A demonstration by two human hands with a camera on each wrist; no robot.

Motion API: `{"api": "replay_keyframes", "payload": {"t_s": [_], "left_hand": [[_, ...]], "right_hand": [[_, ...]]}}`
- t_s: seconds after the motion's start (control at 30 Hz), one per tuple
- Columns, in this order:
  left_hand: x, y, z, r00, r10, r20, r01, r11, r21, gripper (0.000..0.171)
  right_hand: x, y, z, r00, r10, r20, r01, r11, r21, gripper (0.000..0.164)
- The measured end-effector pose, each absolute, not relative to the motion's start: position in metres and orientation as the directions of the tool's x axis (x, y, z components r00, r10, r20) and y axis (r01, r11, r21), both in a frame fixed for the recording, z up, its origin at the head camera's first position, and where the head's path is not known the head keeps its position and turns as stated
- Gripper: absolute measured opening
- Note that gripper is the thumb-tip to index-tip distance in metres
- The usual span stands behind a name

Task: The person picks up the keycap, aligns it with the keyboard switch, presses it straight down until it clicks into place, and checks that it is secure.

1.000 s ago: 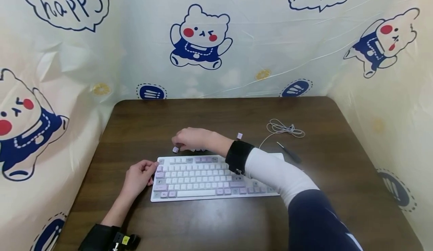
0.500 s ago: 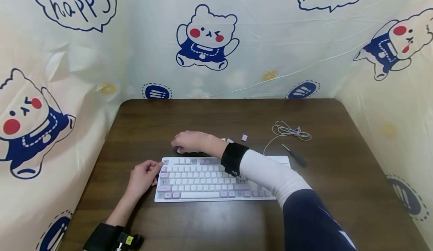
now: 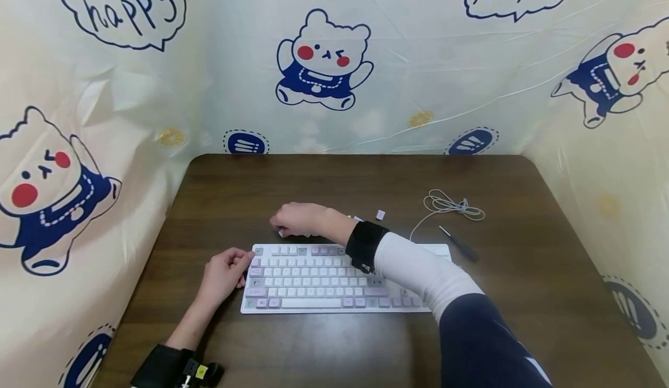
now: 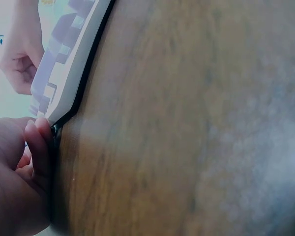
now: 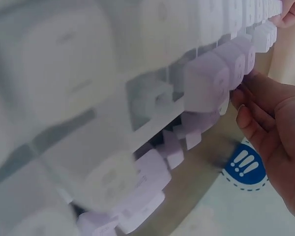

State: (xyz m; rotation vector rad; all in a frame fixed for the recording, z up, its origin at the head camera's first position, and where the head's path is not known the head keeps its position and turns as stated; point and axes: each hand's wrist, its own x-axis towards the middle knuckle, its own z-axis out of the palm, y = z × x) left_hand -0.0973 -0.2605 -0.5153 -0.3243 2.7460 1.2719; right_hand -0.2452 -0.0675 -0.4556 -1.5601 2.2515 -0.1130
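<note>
A white and lilac keyboard (image 3: 313,280) lies flat on the brown table. My left hand (image 3: 225,275) pinches its far left corner between thumb and fingers; the left wrist view shows the fingertips (image 4: 42,125) right at that corner. Behind the keyboard's far edge, my right hand (image 3: 303,219) reaches across with curled fingers and pinches a small pale keycap (image 3: 281,233), mostly covered by the fingertips. Loose lilac keycaps (image 5: 147,177) lie behind the keyboard in the right wrist view, where an exposed switch (image 5: 159,98) shows among the keys.
A lone keycap (image 3: 380,215) lies behind the right wrist. Farther right are a coiled white cable (image 3: 449,204) and a screwdriver-like tool (image 3: 460,244) with a dark handle. A printed sheet (image 3: 324,126) hangs around the table's back and sides.
The whole head view has shifted, moving the scene slightly right. My right hand has moved a little left relative to the keyboard, onto the keycap that lay beside it. The left hand stays at the corner.
</note>
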Motion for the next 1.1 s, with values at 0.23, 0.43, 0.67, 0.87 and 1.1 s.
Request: {"api": "replay_keyframes", "payload": {"t_s": [0.23, 0.43, 0.67, 0.87, 1.1], "left_hand": [[-0.098, -0.263, -0.517, -0.975, -0.14, -0.171, -0.221, 0.638, 0.738, 0.037], [-0.098, -0.266, -0.518, -0.978, -0.135, -0.159, -0.208, 0.651, 0.73, 0.04], [-0.097, -0.264, -0.518, -0.974, -0.138, -0.177, -0.224, 0.648, 0.727, 0.041], [-0.098, -0.264, -0.516, -0.971, -0.144, -0.189, -0.237, 0.639, 0.732, 0.038], [-0.097, -0.264, -0.516, -0.971, -0.14, -0.193, -0.238, 0.641, 0.73, 0.041]], "right_hand": [[-0.245, -0.047, -0.451, -0.353, -0.911, -0.214, -0.843, 0.409, -0.35, 0.017], [-0.241, -0.017, -0.441, -0.386, -0.911, -0.147, -0.847, 0.413, -0.335, 0.014], [-0.235, 0.03, -0.442, -0.428, -0.895, -0.123, -0.829, 0.443, -0.342, 0.015], [-0.23, 0.082, -0.437, -0.492, -0.867, -0.077, -0.8, 0.485, -0.352, 0.014], [-0.218, 0.149, -0.442, -0.575, -0.818, 0.002, -0.758, 0.532, -0.378, 0.011]]}}
